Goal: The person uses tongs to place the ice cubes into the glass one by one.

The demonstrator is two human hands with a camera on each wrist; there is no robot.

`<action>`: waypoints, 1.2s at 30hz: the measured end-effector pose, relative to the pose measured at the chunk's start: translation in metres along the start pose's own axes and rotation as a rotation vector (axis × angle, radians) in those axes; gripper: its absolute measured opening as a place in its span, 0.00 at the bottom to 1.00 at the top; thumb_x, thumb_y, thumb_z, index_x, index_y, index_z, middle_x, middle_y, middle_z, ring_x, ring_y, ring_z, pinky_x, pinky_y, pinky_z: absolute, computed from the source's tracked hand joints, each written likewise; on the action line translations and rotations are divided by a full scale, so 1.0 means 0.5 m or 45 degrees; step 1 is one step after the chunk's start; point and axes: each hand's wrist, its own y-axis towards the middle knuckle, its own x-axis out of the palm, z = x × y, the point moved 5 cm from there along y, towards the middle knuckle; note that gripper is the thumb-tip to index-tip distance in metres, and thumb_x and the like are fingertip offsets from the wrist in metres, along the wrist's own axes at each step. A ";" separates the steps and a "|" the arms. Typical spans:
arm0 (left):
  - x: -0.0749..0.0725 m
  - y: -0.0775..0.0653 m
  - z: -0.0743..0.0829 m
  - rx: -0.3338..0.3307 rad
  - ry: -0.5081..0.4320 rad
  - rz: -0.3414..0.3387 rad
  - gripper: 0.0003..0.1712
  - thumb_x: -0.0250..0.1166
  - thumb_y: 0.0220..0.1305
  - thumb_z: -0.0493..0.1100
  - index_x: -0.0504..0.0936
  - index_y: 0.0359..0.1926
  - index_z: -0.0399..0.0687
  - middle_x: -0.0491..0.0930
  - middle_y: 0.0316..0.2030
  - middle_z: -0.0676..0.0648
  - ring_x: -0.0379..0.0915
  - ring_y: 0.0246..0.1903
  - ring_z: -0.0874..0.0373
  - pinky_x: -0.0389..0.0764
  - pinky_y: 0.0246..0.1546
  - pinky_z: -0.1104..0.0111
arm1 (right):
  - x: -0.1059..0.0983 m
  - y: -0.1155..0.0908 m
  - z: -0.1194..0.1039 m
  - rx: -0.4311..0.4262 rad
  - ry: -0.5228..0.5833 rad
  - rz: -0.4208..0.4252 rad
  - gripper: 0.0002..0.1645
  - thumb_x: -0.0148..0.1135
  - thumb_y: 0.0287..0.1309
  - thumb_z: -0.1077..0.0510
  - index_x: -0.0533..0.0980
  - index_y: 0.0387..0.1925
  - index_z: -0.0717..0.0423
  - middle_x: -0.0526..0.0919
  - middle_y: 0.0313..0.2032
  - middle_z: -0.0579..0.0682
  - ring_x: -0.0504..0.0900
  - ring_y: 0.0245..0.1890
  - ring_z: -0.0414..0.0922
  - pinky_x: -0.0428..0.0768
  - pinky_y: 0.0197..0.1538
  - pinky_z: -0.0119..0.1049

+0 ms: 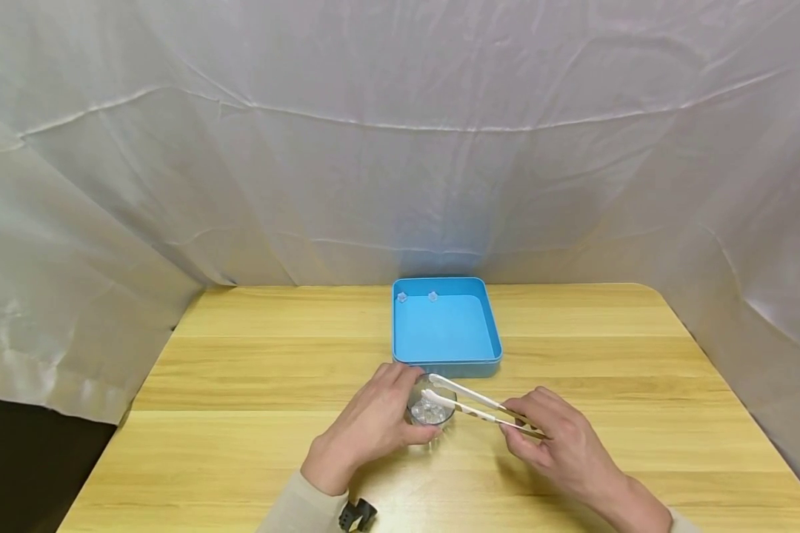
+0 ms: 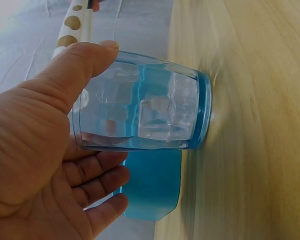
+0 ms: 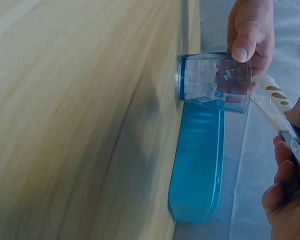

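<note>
My left hand (image 1: 373,423) grips a clear drinking glass (image 2: 125,82) near its rim, thumb on the near side and fingers on the far side. The glass stands upright on the wooden table. Several clear, ice-like cubes (image 2: 157,119) lie in its lower part. In my right hand (image 1: 563,438) is a pair of tongs (image 1: 468,391) with white arms, gold spots and metallic handles, pinched between thumb and fingers. The tong arms are spread, their white tips at the mouth of the glass. Nothing shows between the tips in the head view.
A shallow blue tray (image 1: 448,369) stands right behind the glass. Two small clear pieces, one a left-hand piece (image 1: 402,297) and one a right-hand piece (image 1: 433,296), lie along its back side. Pale cloth (image 1: 347,185) hangs behind the wooden table (image 1: 253,385).
</note>
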 end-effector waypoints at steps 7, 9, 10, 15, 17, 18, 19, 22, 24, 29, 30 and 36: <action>-0.001 0.000 0.001 0.020 -0.001 0.015 0.44 0.79 0.55 0.64 0.77 0.65 0.46 0.80 0.57 0.49 0.73 0.55 0.55 0.81 0.58 0.62 | 0.007 -0.008 0.007 -0.050 -0.003 0.034 0.10 0.72 0.53 0.62 0.85 0.40 0.51 0.81 0.31 0.37 0.74 0.30 0.33 0.72 0.32 0.20; -0.002 0.000 0.001 0.025 0.000 0.019 0.43 0.79 0.55 0.63 0.77 0.65 0.46 0.80 0.57 0.49 0.73 0.55 0.55 0.81 0.58 0.62 | 0.009 -0.010 0.010 -0.047 -0.005 0.031 0.12 0.73 0.51 0.63 0.85 0.40 0.50 0.81 0.31 0.36 0.74 0.31 0.33 0.72 0.32 0.19; -0.001 0.000 0.001 0.025 0.001 0.019 0.43 0.79 0.55 0.63 0.77 0.65 0.46 0.80 0.57 0.48 0.73 0.55 0.55 0.81 0.58 0.62 | 0.010 -0.011 0.011 -0.044 -0.005 0.030 0.13 0.73 0.50 0.63 0.85 0.40 0.50 0.81 0.31 0.36 0.74 0.31 0.33 0.72 0.32 0.20; -0.001 0.000 0.001 0.021 0.009 0.018 0.43 0.79 0.56 0.62 0.77 0.66 0.46 0.80 0.58 0.48 0.73 0.56 0.55 0.81 0.60 0.61 | 0.011 -0.014 0.014 -0.018 -0.009 0.021 0.17 0.74 0.45 0.66 0.84 0.40 0.48 0.78 0.30 0.35 0.73 0.30 0.33 0.71 0.32 0.19; -0.001 0.000 0.001 0.021 0.010 0.018 0.44 0.79 0.55 0.62 0.77 0.66 0.45 0.80 0.58 0.48 0.73 0.57 0.54 0.81 0.60 0.61 | 0.012 -0.014 0.015 -0.005 -0.010 0.016 0.19 0.74 0.44 0.66 0.84 0.40 0.48 0.77 0.31 0.34 0.72 0.31 0.32 0.70 0.33 0.19; 0.000 0.000 0.001 0.021 0.009 0.018 0.44 0.79 0.55 0.62 0.77 0.66 0.45 0.80 0.58 0.48 0.73 0.57 0.54 0.81 0.60 0.61 | 0.013 -0.015 0.015 0.003 -0.013 0.010 0.19 0.74 0.43 0.66 0.84 0.40 0.47 0.77 0.31 0.33 0.72 0.31 0.32 0.70 0.33 0.19; 0.000 0.000 0.001 0.018 0.007 0.015 0.44 0.79 0.55 0.63 0.76 0.66 0.45 0.80 0.58 0.48 0.73 0.57 0.54 0.81 0.60 0.61 | 0.013 -0.016 0.015 0.011 -0.015 0.006 0.20 0.74 0.43 0.66 0.84 0.40 0.47 0.76 0.31 0.33 0.72 0.31 0.31 0.70 0.33 0.19; 0.001 0.000 0.000 0.013 0.003 0.011 0.45 0.79 0.55 0.63 0.76 0.67 0.45 0.80 0.59 0.48 0.73 0.57 0.54 0.81 0.60 0.61 | 0.016 -0.018 0.015 0.019 -0.017 0.000 0.20 0.74 0.43 0.66 0.83 0.41 0.46 0.76 0.31 0.33 0.71 0.31 0.31 0.70 0.33 0.19; 0.002 0.000 -0.001 0.010 -0.001 0.008 0.45 0.79 0.56 0.63 0.76 0.67 0.45 0.80 0.59 0.48 0.73 0.57 0.55 0.81 0.59 0.61 | 0.017 -0.019 0.016 0.024 -0.020 -0.006 0.20 0.74 0.44 0.65 0.83 0.41 0.46 0.76 0.31 0.33 0.71 0.31 0.31 0.70 0.33 0.18; 0.002 -0.001 -0.001 0.010 -0.003 0.005 0.44 0.79 0.56 0.63 0.76 0.67 0.46 0.80 0.59 0.48 0.73 0.58 0.55 0.81 0.59 0.61 | 0.019 -0.021 0.019 0.033 -0.022 -0.017 0.16 0.75 0.52 0.61 0.83 0.43 0.46 0.76 0.31 0.33 0.70 0.31 0.30 0.69 0.33 0.18; 0.001 -0.001 -0.001 0.011 -0.003 0.005 0.44 0.79 0.56 0.63 0.77 0.67 0.46 0.80 0.59 0.48 0.73 0.57 0.55 0.81 0.59 0.61 | 0.019 -0.021 0.019 0.030 -0.016 -0.013 0.13 0.75 0.55 0.59 0.83 0.43 0.46 0.76 0.31 0.33 0.71 0.31 0.30 0.69 0.33 0.18; 0.004 0.000 -0.002 0.013 -0.012 0.007 0.45 0.79 0.56 0.63 0.76 0.67 0.45 0.80 0.59 0.48 0.72 0.57 0.55 0.81 0.57 0.62 | 0.012 -0.008 0.024 0.011 0.026 0.043 0.10 0.66 0.71 0.50 0.85 0.42 0.51 0.78 0.32 0.35 0.72 0.31 0.32 0.72 0.32 0.20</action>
